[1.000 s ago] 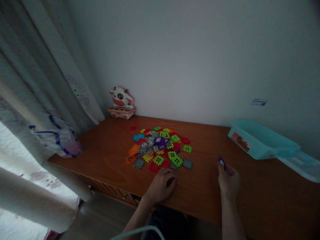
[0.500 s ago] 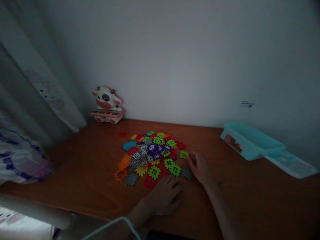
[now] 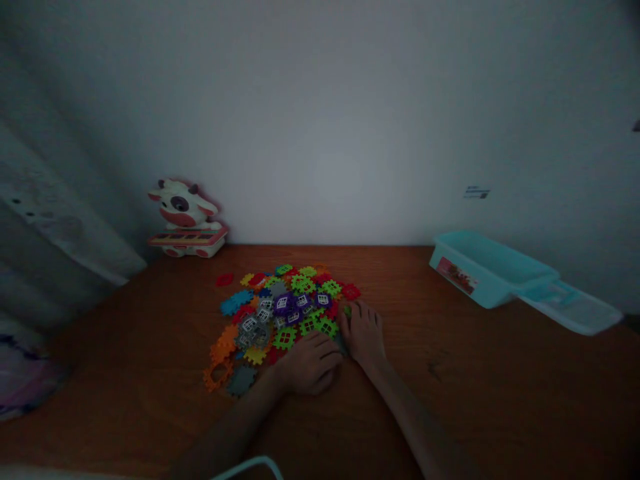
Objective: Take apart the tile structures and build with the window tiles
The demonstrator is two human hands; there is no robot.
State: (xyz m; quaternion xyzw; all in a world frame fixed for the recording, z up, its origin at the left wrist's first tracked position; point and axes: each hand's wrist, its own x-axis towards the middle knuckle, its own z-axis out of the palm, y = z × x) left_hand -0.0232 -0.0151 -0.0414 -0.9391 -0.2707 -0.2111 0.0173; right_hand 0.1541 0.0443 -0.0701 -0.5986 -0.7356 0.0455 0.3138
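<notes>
A heap of flat, notched plastic building tiles (image 3: pixel 285 338) in several colours lies on the wooden table (image 3: pixel 440 413). Purple and grey tiles with white window grids top its middle. My left hand (image 3: pixel 309 363) rests palm down at the heap's near right edge, fingers loosely bent and thumb apart, covering some tiles. Just beyond it, my right hand (image 3: pixel 364 333) is closed on a green tile (image 3: pixel 347 311), of which only a small part shows between thumb and fingers. A grey tile (image 3: pixel 341 344) lies partly hidden between the two hands.
A light-blue plastic bin (image 3: pixel 480 287) with a translucent lid (image 3: pixel 575 310) hanging open stands at the right by the wall. A cow-shaped toy keyboard (image 3: pixel 187 223) sits at the back left. Curtains and a clear bag (image 3: pixel 25 380) are at the left edge.
My right hand has moved left toward the heap, closing over the green tile. My left hand has shifted up onto the near tiles. The view has turned slightly right.
</notes>
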